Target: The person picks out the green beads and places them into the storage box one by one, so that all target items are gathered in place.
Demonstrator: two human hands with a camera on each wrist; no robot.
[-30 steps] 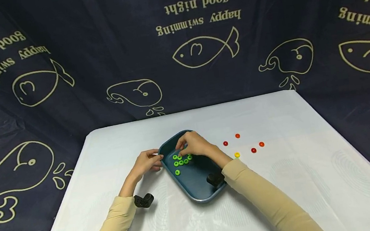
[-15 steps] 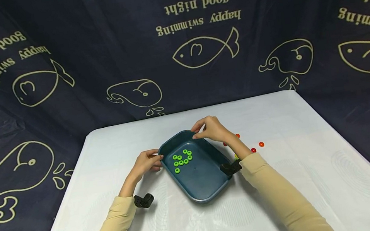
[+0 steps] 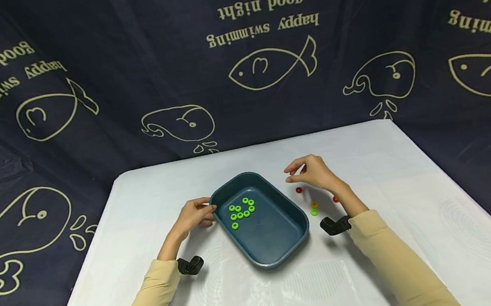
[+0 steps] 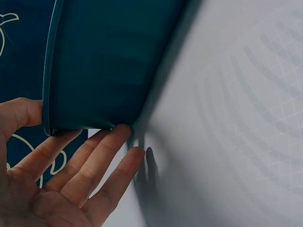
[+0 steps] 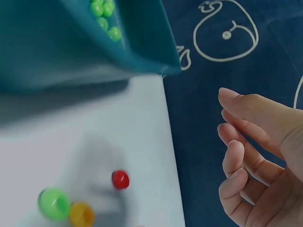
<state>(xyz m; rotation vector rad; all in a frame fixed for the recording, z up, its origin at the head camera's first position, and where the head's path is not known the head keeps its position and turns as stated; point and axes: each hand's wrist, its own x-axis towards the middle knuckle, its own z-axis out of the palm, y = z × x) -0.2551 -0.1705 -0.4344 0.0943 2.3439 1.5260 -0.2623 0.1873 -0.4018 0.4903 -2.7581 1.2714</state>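
Observation:
A dark blue-green plastic bin [image 3: 268, 238] stands on the table with several small green ring-shaped beads [image 3: 240, 215] lying on its floor. My left hand [image 3: 192, 216] grips the bin's far-left corner, thumb over the rim and fingers against the outer wall [image 4: 109, 56]. To the right of the bin, my right hand [image 3: 315, 170] hovers above the table. Its fingers are loosely bent, and I see nothing between thumb and fingertips in the right wrist view. Below it lie a red bead [image 3: 299, 190], a yellow bead [image 3: 314, 205] and a green bead [image 3: 314, 212].
Another red bead [image 3: 336, 199] is partly covered by the right wrist. Black wrist cameras [image 3: 191, 266] sit on both forearms. A white cloth [image 3: 161, 184] covers the table, and a dark curtain [image 3: 223, 125] with fish drawings hangs behind its far edge.
My right hand has come out of the bin and travelled right, over the loose beads. A green bead beside the yellow one has come into sight. The left hand has stayed put.

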